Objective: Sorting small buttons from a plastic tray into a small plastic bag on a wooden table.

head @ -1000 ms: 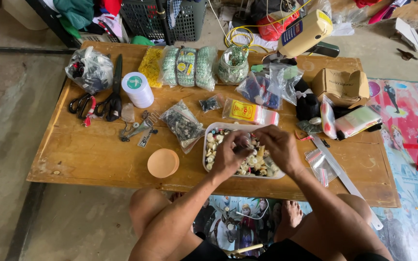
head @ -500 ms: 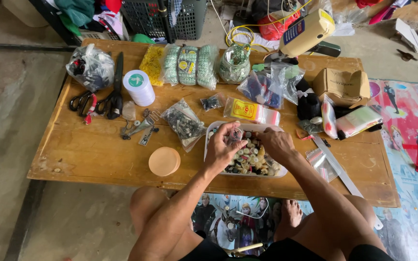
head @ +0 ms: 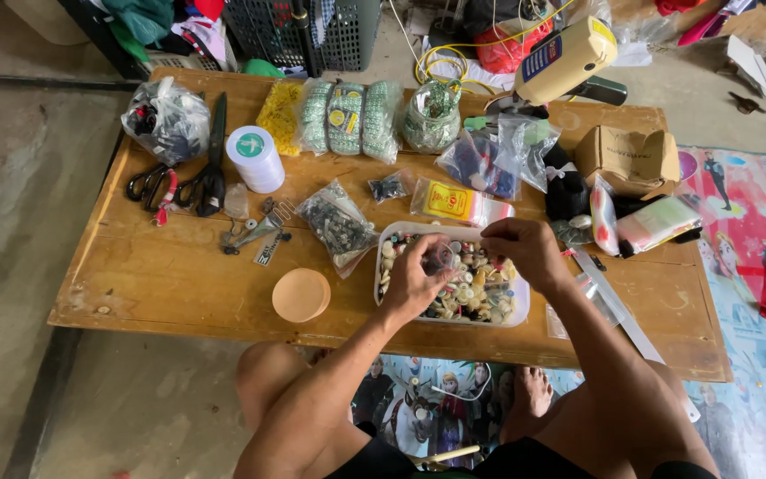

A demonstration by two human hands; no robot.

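Observation:
A clear rectangular plastic tray (head: 381, 293) full of mixed buttons sits on the low wooden table (head: 170, 284) in front of me. My left hand (head: 411, 286) hovers over the tray's left half and holds a small clear pouch (head: 441, 258) between thumb and fingers. My right hand (head: 525, 251) is over the tray's upper right. Its fingertips are pinched together close to the pouch; anything tiny between them is too small to see.
A round tan lid (head: 301, 294) lies left of the tray, with a bag of small metal parts (head: 337, 226), loose metal pieces (head: 254, 235), black scissors (head: 210, 168) and a white spool (head: 255, 158) beyond. Bags of beads (head: 347, 117), a cardboard box (head: 627, 160) and a metal ruler (head: 618, 306) crowd the back and right.
Both hands have risen out of the buttons. My left hand now holds up the clear pouch, and my right hand has shifted right and pinched its fingers.

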